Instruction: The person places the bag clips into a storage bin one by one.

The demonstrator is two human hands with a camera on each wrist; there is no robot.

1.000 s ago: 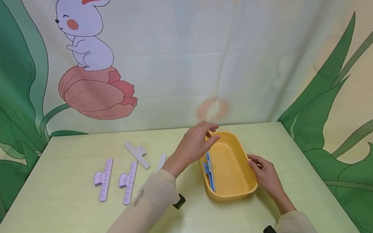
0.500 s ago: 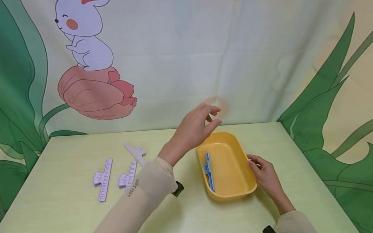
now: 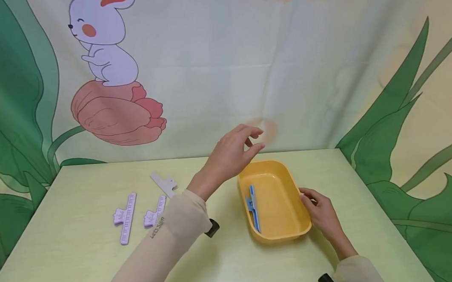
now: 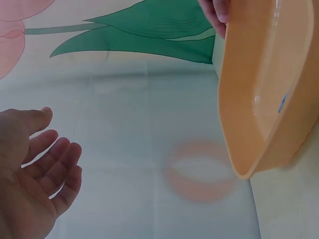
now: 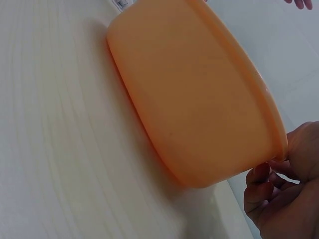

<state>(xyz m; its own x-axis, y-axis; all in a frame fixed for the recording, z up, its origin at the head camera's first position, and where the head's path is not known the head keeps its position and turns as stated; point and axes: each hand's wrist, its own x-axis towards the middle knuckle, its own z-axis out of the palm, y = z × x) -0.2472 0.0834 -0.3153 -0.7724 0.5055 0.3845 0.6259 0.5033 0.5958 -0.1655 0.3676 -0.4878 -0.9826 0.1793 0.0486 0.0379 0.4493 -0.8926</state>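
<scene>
My left hand (image 3: pixel 234 149) hovers above the far left corner of a yellow plastic basin (image 3: pixel 280 197). Its fingers are loosely bent and hold nothing, as the left wrist view also shows of the hand (image 4: pixel 42 174). My right hand (image 3: pixel 322 212) pinches the basin's right rim; in the right wrist view the thumb lies over the rim, with curled fingers (image 5: pixel 259 191) beneath it. Inside the basin, a blue clip (image 3: pixel 254 209) lies along the left wall.
Left of the basin lie two purple ruler-marked clips, one whole in view (image 3: pixel 127 218) and another (image 3: pixel 153 215) partly under my left sleeve (image 3: pixel 173 233). Behind them is a pale grey clip (image 3: pixel 163 183). A printed curtain (image 3: pixel 193 108) hangs at the table's far edge.
My left hand has risen up and away from the basin, then nearly stopped. The forearm now covers a white clip seen earlier and part of one purple clip. The right hand stays put.
</scene>
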